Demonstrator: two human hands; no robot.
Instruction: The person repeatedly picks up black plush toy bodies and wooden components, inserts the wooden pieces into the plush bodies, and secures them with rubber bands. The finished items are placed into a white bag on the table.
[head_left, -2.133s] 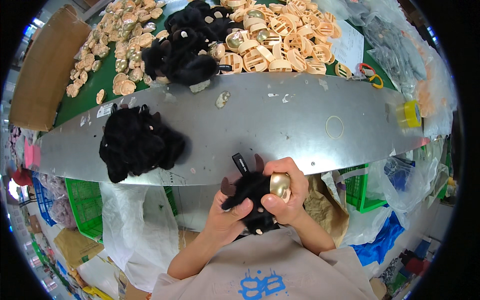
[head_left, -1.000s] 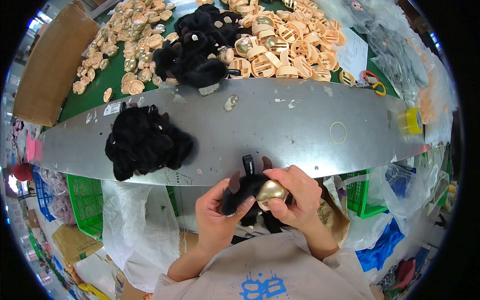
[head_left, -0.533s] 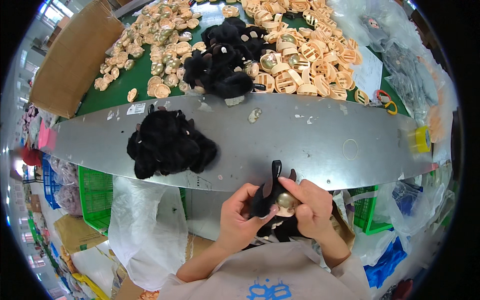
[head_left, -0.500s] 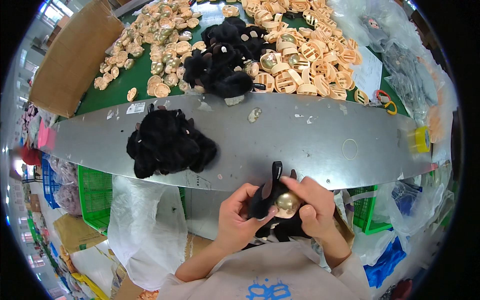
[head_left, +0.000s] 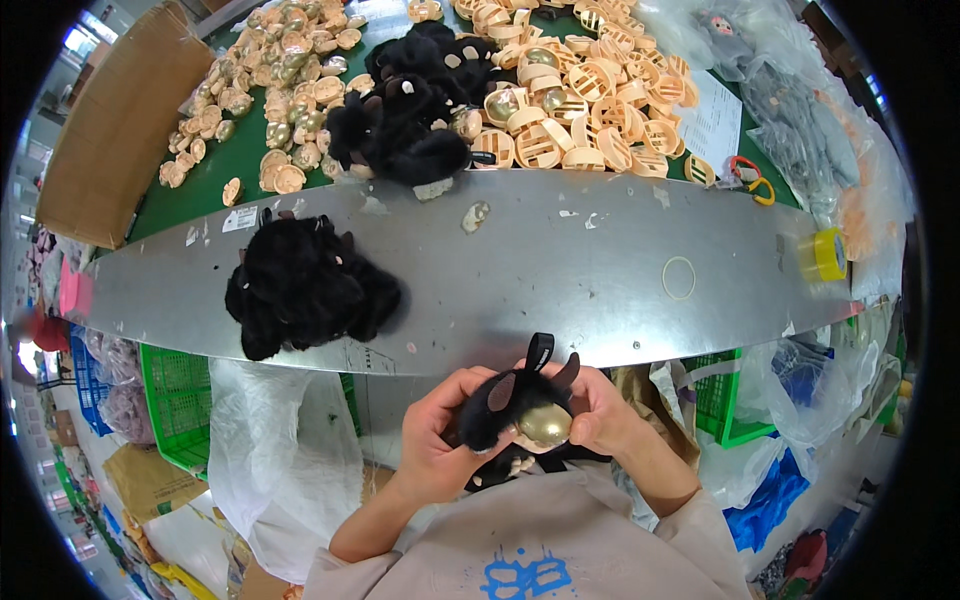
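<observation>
Close to my body, just off the metal table's near edge, both hands hold a black plush toy [head_left: 478, 415] with brownish ears and a black strap loop on top. A shiny gold dome-shaped piece [head_left: 545, 426] with a pale rim sits in the toy's face opening. My left hand [head_left: 437, 437] is closed round the toy's left side, its thumb by the dome's lower edge. My right hand [head_left: 605, 415] grips the other side, with the thumb at the dome's right edge and the fingers behind the toy. Part of the toy's underside is hidden against my lap.
A pile of black plush toys [head_left: 310, 285] lies on the metal table [head_left: 520, 270]. Beyond are more black plush [head_left: 410, 120], gold-domed pieces [head_left: 300, 95], slotted peach rings [head_left: 590, 120] and scissors [head_left: 750, 180]. Yellow tape [head_left: 829, 255] stands at right; green crates [head_left: 175, 405] flank me below.
My right hand has moved from over the dome's top to the toy's right side. The toy has turned and tilted, showing both ears. The whole view has shifted slightly.
</observation>
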